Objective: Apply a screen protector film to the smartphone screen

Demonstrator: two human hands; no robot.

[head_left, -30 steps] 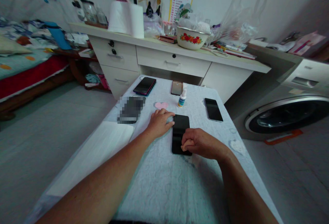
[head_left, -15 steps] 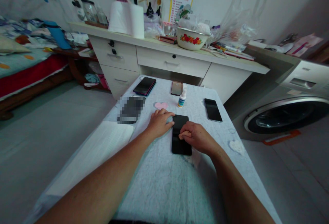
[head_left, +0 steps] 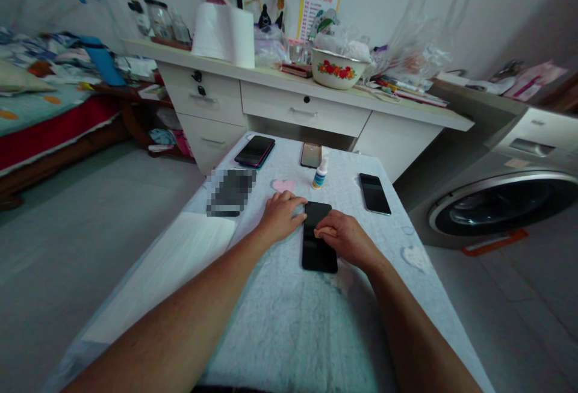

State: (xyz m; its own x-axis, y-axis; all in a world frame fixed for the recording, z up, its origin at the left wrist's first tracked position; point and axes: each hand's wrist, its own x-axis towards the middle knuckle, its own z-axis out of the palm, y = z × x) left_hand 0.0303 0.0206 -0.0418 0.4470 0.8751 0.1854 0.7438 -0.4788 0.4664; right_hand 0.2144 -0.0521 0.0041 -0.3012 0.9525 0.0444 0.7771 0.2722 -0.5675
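Observation:
A black smartphone [head_left: 318,257] lies screen up on the cloth-covered table in front of me. At its left edge rests my left hand [head_left: 280,215], fingers stretched out and apart, index finger and thumb touching the phone's side. My right hand [head_left: 347,236] is closed on a small orange cloth [head_left: 326,232], pressed to the middle of the screen. Behind the phone stands a small white spray bottle [head_left: 320,175] with a blue label. The right hand and cloth hide part of the screen.
Other phones lie around: a dark one [head_left: 255,150] at back left, another [head_left: 374,193] at right, and a brownish one [head_left: 311,155] at the back. A blurred-out dark object [head_left: 231,192] is at left. A desk [head_left: 307,113] and a washing machine [head_left: 501,170] stand beyond.
My right hand with the orange cloth has shifted slightly up along the screen. The left hand and the phone stay in place.

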